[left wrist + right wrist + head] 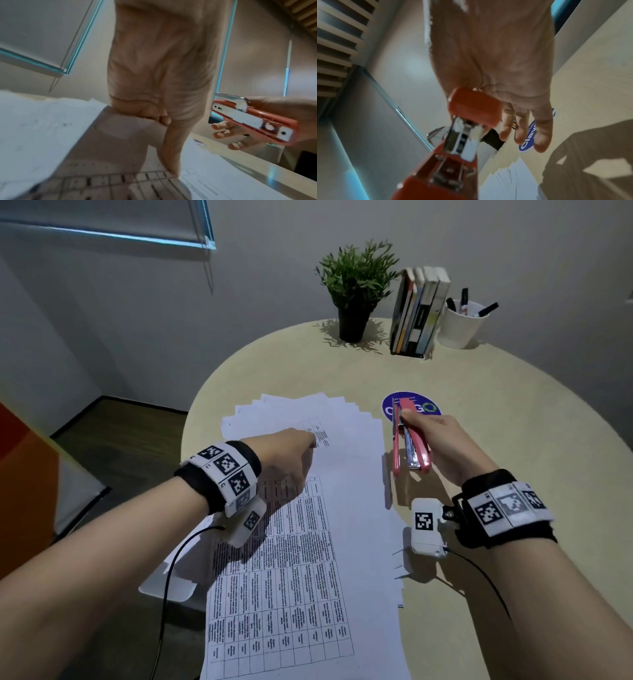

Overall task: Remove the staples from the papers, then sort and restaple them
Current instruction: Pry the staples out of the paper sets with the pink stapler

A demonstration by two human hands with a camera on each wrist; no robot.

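A fanned stack of white papers [346,474] lies on the round beige table [513,440]; its top sheet [291,594] carries a printed grid. My left hand [306,445] is over the stack's far part. In the left wrist view this hand [164,120] pinches a lifted edge of the top sheet [120,135], thumb pointing down. To the right of the stack, my right hand [435,440] grips a pink-red stapler [409,440] above the table, nose pointing away. The stapler [254,119] [467,135] hangs partly apart, its metal magazine showing.
A round blue sticker [424,402] lies just beyond the stapler. At the table's far edge stand a potted plant [354,289], a holder of books [418,313] and a white cup of markers [462,323]. A white object [164,587] pokes out under the stack's left side.
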